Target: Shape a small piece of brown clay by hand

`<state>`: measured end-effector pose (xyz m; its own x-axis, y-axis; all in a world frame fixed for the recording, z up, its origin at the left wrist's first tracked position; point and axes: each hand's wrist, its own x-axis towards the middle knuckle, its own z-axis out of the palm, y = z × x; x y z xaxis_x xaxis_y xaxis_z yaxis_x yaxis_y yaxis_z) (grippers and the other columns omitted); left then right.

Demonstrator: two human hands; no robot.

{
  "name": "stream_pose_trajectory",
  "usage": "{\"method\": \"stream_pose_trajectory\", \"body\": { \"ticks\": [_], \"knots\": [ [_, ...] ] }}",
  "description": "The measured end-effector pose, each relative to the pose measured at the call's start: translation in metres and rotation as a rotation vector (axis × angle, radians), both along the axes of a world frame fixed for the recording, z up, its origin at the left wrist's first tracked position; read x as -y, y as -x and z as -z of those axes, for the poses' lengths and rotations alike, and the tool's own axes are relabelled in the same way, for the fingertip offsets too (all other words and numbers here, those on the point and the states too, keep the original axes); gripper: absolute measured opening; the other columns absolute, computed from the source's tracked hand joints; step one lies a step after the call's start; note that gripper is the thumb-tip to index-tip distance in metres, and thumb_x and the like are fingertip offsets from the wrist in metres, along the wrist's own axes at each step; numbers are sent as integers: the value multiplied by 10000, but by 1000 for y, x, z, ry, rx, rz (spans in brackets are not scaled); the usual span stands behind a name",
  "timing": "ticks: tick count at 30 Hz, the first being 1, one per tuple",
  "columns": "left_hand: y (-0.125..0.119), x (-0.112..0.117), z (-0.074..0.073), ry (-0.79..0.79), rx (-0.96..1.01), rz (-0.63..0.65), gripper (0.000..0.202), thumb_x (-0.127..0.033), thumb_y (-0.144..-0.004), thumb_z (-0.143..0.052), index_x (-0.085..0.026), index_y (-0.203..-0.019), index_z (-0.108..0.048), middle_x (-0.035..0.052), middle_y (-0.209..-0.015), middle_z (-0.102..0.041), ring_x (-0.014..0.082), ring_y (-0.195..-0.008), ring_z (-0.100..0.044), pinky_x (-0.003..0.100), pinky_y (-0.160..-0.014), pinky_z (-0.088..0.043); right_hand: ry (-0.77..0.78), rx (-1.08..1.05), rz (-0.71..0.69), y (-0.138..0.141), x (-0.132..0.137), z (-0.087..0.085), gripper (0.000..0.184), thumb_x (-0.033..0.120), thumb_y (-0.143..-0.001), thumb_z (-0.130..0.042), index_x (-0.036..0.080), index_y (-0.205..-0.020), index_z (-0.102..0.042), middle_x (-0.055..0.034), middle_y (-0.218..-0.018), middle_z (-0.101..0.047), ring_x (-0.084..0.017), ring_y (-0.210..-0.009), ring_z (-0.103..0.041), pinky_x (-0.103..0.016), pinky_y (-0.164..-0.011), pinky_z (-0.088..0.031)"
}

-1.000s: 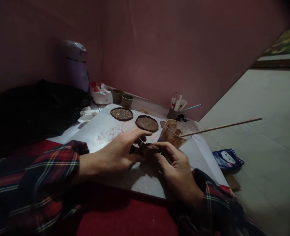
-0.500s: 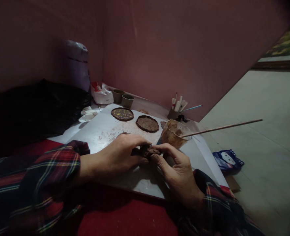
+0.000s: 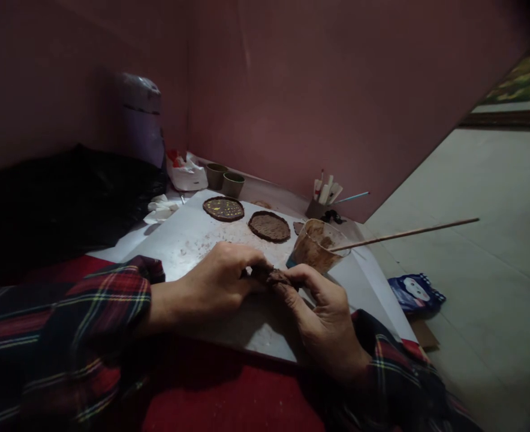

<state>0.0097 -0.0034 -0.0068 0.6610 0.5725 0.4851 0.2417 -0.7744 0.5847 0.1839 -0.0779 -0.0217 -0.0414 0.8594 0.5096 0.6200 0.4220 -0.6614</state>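
A small lump of dark brown clay (image 3: 277,278) is pinched between both hands above the white board (image 3: 265,336). My left hand (image 3: 217,279) grips its left side with thumb and fingers, partly hiding it. From the right, my right hand (image 3: 323,306) presses the lump between thumb and forefinger. Beyond the hands lie two flat round brown pieces with raised rims: one plain (image 3: 269,227), one dotted with yellow (image 3: 223,209). A clay-smeared plastic cup (image 3: 316,246) with a long thin stick (image 3: 404,234) leaning in it stands just past my right hand.
Two small dark cups (image 3: 233,185) and a white bag (image 3: 187,174) stand at the back. A holder with white sticks (image 3: 328,195) is near the pink wall (image 3: 283,102). Black plastic (image 3: 67,204) covers the left; a blue packet (image 3: 416,294) lies on the floor at right.
The fingers have shifted slightly on the clay lump, and the left fingers have bent a little more downward. The other things have stayed in place.
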Motion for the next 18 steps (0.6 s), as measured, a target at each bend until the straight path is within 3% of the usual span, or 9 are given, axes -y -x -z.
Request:
{"method": "stream_pose_trajectory", "body": {
  "ticks": [6, 11, 14, 18],
  "knots": [
    [1, -3, 3, 37, 15, 39, 197, -131, -802, -624, -173, -974, -710, 16, -854, -749, 155, -750, -668, 242, -677, -490, 68, -89, 27, -1, -1, 1, 87, 270, -879, -569, 217, -871, -638, -6, -812, -685, -155, -741, -629, -265, -668, -483],
    [0, 0, 0, 34, 94, 29, 471, -164, -758, -691, -148, -1218, -590, 70, -1055, -716, 191, -928, -651, 294, -834, -498, 96, -198, 93, -2, -1, 0, 104, 292, -881, -557, 218, -880, -630, -15, -819, -696, -164, -749, -646, -268, -655, -490],
    [-1, 0, -1, 91, 41, 1, 609, -188, -715, -724, -135, -1284, -512, 95, -1116, -682, 211, -972, -635, 313, -847, -501, 107, -217, 103, -1, -1, 0, 118, 308, -890, -542, 218, -902, -619, -22, -844, -696, -167, -765, -647, -269, -655, -494],
    [-1, -1, 0, -5, -138, -63, 494, -160, -711, -698, -173, -1189, -570, 92, -1105, -668, 255, -1016, -602, 382, -880, -468, 166, -148, 44, -1, -2, -1, 126, 296, -899, -532, 226, -919, -634, -13, -886, -697, -169, -817, -644, -277, -708, -496]
  ]
}}
